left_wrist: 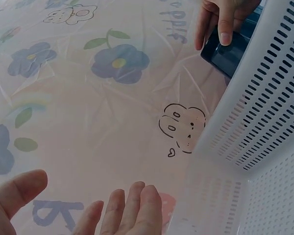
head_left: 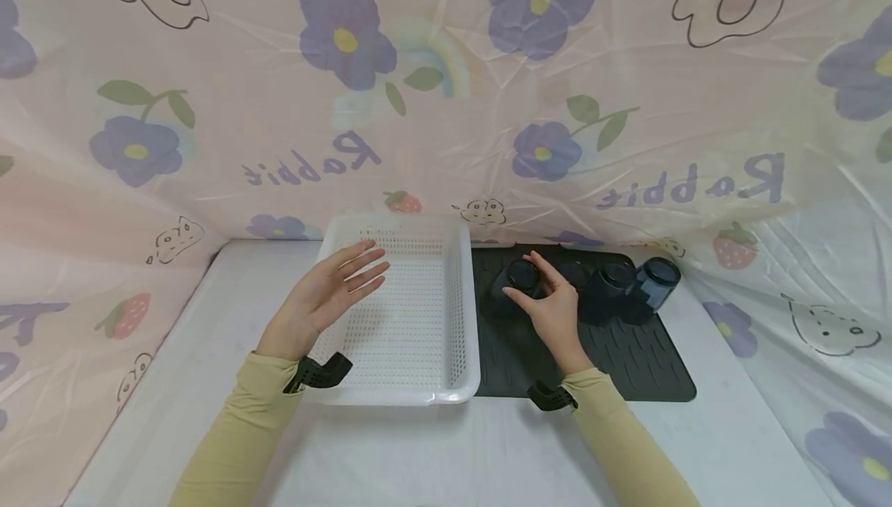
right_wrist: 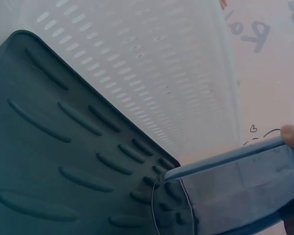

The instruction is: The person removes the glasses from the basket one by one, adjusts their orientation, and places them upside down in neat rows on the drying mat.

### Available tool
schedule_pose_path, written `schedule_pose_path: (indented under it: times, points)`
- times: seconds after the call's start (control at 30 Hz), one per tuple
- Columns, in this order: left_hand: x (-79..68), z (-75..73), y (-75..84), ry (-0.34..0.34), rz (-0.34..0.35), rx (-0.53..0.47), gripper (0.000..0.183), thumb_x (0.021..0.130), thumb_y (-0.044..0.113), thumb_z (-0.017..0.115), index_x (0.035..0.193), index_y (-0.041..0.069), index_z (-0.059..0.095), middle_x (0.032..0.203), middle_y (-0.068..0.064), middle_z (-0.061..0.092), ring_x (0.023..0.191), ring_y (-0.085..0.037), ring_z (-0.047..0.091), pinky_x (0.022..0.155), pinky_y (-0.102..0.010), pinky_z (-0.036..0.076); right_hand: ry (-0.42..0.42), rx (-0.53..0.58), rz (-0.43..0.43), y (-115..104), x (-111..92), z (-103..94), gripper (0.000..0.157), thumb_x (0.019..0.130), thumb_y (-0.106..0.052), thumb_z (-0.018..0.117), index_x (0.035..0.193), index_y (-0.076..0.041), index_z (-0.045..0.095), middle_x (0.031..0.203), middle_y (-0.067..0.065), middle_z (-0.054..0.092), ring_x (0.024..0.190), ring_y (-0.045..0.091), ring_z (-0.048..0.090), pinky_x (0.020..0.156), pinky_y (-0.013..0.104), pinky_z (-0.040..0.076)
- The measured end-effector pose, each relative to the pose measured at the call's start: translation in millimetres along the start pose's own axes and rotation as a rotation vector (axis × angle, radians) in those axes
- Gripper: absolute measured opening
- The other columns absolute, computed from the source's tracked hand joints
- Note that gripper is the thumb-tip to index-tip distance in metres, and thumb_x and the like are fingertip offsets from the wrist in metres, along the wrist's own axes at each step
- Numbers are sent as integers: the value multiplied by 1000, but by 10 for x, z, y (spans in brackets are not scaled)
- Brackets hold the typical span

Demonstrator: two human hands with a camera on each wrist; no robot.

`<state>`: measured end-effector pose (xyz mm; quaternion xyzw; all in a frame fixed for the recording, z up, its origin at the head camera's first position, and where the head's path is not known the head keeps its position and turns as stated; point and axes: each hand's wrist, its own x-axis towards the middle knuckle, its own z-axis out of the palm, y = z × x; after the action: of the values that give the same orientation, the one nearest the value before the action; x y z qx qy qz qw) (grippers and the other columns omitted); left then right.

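My right hand (head_left: pixel 554 310) grips a see-through bluish jar (right_wrist: pixel 235 188) with a dark round top, thumb on one side and fingers on the other. The jar stands close over the left part of a dark ridged mat (head_left: pixel 519 371). Above the left side of a white perforated basket (head_left: pixel 397 397), my left hand (head_left: pixel 327 294) hovers with fingers extended and nothing in it. In the left wrist view, the left fingers (left_wrist: pixel 137 210) are spread apart from the thumb, and the held jar (left_wrist: pixel 230 51) shows beyond the basket wall.
Three more dark-topped jars stand along the back right of the mat: one partly behind the right hand, a middle jar (head_left: pixel 616 275) and an end jar (head_left: pixel 658 279). A patterned sheet (head_left: pixel 446 143) rises behind the white table (head_left: pixel 446 460).
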<state>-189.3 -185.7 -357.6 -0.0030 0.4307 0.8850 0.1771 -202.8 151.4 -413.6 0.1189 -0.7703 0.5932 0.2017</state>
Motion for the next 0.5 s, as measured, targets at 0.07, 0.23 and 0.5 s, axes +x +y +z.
schedule_pose_path:
  times: [0.07, 0.23, 0.5]
  points:
    - [-3, -13, 15, 7, 6, -10, 57, 103, 19, 44, 152, 6, 17, 154, -16, 18, 139, -35, 25, 112, -39, 29, 2, 4, 5, 23, -5, 13, 70, 73, 7, 79, 135, 5, 49, 128, 21, 57, 124, 33, 50, 102, 47, 39]
    - [-35, -53, 83, 30, 10, -51, 58, 102, 18, 48, 151, 7, 18, 155, -15, 18, 139, -34, 27, 112, -38, 30, 1, 7, 21, 68, -6, 42, 70, 73, 6, 80, 136, 3, 50, 129, 19, 57, 123, 31, 50, 104, 46, 39]
    - [-89, -125, 201, 19, 32, -100, 60, 103, 17, 45, 153, 9, 14, 156, -14, 13, 141, -32, 21, 114, -38, 26, -33, 53, 41, 129, 27, 83, 69, 74, 8, 78, 136, 3, 47, 131, 21, 54, 125, 31, 48, 108, 43, 35]
